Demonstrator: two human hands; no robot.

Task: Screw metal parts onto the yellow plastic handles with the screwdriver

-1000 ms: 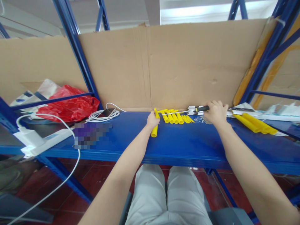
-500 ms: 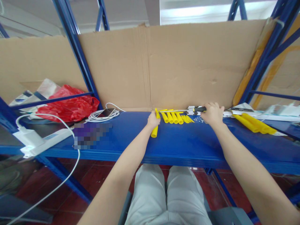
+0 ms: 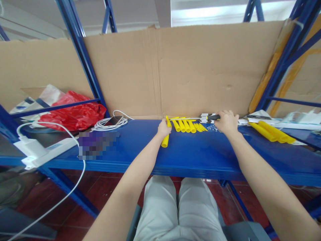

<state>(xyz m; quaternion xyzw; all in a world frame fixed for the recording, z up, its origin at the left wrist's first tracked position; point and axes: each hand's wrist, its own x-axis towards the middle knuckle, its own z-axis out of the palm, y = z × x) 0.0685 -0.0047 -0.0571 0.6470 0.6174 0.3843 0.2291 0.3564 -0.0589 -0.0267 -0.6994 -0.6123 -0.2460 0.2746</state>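
My left hand (image 3: 163, 128) is closed around a yellow tapered tube (image 3: 165, 140), its wide end toward me. My right hand (image 3: 227, 122) grips the black handle of a screwdriver (image 3: 213, 117). The long metal shaft runs left, and its tip meets the upper part of the held tube; whether it goes in cannot be made out. Just right of my left hand lies a row of several yellow tubes (image 3: 187, 126), with smaller yellow pieces (image 3: 200, 127) beside them. Tiny light-coloured parts (image 3: 212, 128), perhaps screws, are scattered near my right hand.
More yellow tubes (image 3: 272, 132) lie at the right on the blue shelf (image 3: 195, 154). A cardboard sheet (image 3: 200, 67) stands behind. To the left are a coiled white cable (image 3: 107, 124), a red plastic bag (image 3: 75, 110) and a white power strip (image 3: 50, 152) with a plugged-in charger.
Almost nothing differs. My right hand and the screwdriver have shifted very slightly to the left; my left hand and the tube stay in place.
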